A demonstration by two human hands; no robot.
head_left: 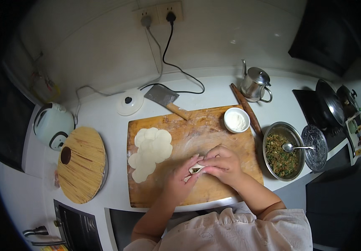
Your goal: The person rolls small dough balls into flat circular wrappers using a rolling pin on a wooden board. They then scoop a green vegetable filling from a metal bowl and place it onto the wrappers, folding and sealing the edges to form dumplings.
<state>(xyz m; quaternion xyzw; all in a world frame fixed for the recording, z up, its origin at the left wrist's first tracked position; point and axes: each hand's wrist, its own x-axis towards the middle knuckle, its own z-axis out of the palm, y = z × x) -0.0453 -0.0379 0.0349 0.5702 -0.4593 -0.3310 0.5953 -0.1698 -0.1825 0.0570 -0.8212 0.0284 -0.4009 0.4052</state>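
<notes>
On the white bench (214,90) lies my wooden cutting board (189,138), with a round bamboo lid (82,165) toward the bench's left edge and a steel bowl of green filling (283,152) just off the board's right edge. Round dough wrappers (151,152) overlap along the board's left side, and a small white bowl (236,120) sits at its far right corner. Over the board's near edge, my left hand (179,180) and right hand (222,164) meet, fingers pinched together on a half-folded dumpling (195,169) held between them.
</notes>
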